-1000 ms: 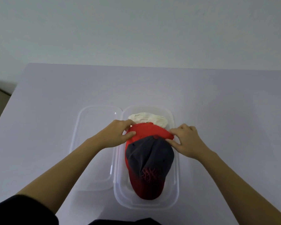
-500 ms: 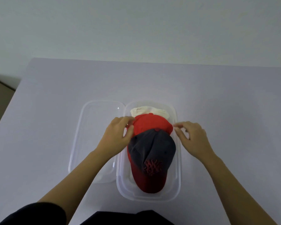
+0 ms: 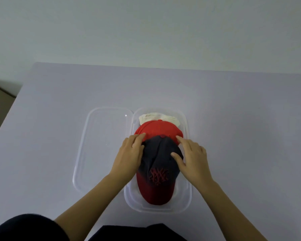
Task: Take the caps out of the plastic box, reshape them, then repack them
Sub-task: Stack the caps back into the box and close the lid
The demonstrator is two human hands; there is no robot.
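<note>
A clear plastic box stands on the table with three caps stacked inside. On top lies a navy cap with a dark red brim and red embroidered logo, brim toward me. Under it a red cap shows, and a cream cap peeks out at the far end. My left hand cups the navy cap's left side, fingertips at its back edge. My right hand cups the right side, thumb pressed on the crown.
The box's clear lid lies flat on the table, touching the box's left side. The pale grey table stretches around them, its left edge near the frame's left. A plain wall stands behind.
Both hands have slid from the red cap's sides toward me onto the navy cap; the right hand, briefly lifted off, now rests on the crown.
</note>
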